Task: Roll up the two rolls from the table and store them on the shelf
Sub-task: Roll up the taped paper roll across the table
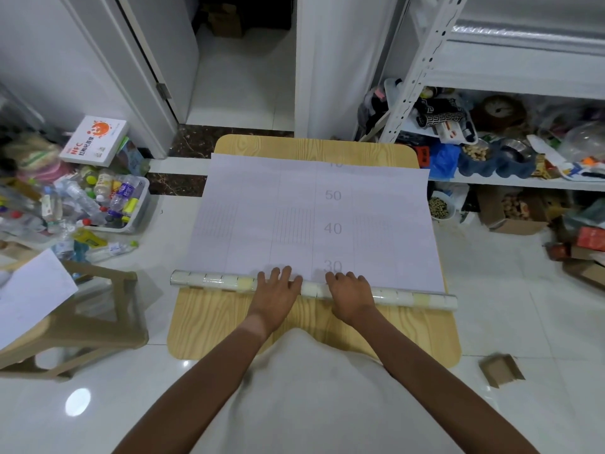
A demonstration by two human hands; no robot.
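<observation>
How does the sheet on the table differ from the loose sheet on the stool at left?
The sheet on the table is partly rolled under both hands and shows printed numbers; the sheet on the stool lies unrolled, untouched, and looks blank. The table sheet lies square to the table; the stool sheet sits askew, overhanging. Both are pale.

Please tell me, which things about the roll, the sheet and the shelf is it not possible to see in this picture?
- Head view: the middle of the roll is covered by the left hand and right hand.
- The top number on the sheet is cut by the sheet's far edge; only 50, 40, 30 read.
- The second roll cannot be identified.
- The shelf runs past the right edge; its items are too cluttered to name surely.
</observation>
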